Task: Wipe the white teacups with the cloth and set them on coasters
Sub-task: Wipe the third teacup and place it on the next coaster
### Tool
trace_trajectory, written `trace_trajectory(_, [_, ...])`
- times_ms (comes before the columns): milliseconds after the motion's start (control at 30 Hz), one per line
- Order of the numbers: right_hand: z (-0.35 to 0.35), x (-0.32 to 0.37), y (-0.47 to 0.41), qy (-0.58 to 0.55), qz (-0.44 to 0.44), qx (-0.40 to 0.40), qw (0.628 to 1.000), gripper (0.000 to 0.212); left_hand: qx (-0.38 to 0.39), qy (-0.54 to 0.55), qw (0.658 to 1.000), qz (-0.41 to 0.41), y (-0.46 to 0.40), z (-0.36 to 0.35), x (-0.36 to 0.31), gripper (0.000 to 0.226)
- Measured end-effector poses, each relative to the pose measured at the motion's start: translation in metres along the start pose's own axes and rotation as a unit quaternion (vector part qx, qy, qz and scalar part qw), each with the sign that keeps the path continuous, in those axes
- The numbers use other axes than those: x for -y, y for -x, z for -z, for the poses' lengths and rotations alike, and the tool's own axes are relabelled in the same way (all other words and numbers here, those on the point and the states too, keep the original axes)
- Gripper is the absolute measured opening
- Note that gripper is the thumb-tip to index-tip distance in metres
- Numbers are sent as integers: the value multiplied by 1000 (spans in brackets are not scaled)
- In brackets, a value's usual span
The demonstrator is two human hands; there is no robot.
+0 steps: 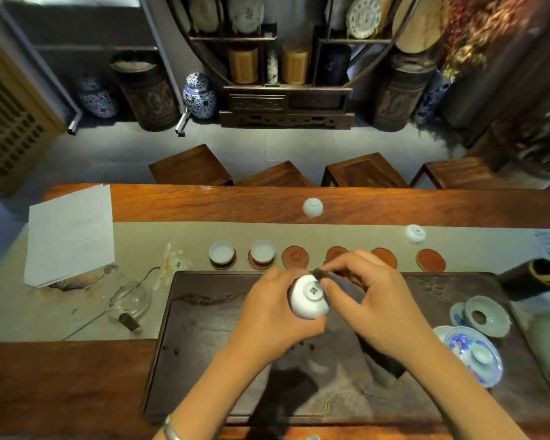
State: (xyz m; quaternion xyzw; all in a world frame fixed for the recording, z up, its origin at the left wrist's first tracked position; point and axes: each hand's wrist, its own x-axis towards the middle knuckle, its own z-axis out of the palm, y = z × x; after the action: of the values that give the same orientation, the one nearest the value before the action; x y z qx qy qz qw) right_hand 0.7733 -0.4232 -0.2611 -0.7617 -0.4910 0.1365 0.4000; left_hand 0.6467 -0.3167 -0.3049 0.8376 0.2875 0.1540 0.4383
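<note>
Teacup (308,301) above tea tray (210,344): small, glazed, slippery, fragile | left hand (275,315) grips its wall, foot up | right hand (367,300) pinches cloth (346,289) against it

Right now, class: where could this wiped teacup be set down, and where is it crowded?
Free: four bare coasters, the nearest right of the two filled ones, the far one. The tray's left half is bare too. Crowded: the tray's right end, around the blue-and-white gaiwan.
</note>
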Motion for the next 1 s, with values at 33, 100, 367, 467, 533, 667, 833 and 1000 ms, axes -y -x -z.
trace_trajectory(33, [1, 3, 3, 8, 14, 4, 1000, 11, -3, 0, 1000, -7, 4, -1, -3, 55])
trace_trajectory(100, [2, 7, 9, 35, 36, 18, 999, 11, -6, 3, 1000, -19, 9, -2, -9, 53])
trace_trajectory(367, [4, 17, 29, 161, 100, 53, 981, 12, -7, 39, 999, -24, 22, -8, -18, 51])
trace_trajectory(467, [6, 22, 32, 188, 107, 64, 974, 13, -12, 31, 999, -31, 24, -8, -17, 50])
trace_trajectory(533, [8, 23, 33, 193, 102, 65, 974, 16, -17, 29, 999, -30, 24, -8, -16, 51])
trace_trajectory(667, [10, 23, 34, 202, 99, 65, 972, 20, -10, 12, 1000, -26, 22, -10, -14, 51])
trace_trajectory(833, [12, 22, 38, 210, 97, 82, 970, 26, 5, 0, 999, -34, 22, -12, -12, 52])
trace_trajectory(1000, [13, 20, 41, 204, 90, 60, 973, 20, 2, -2, 999, -40, 22, -13, -17, 57])
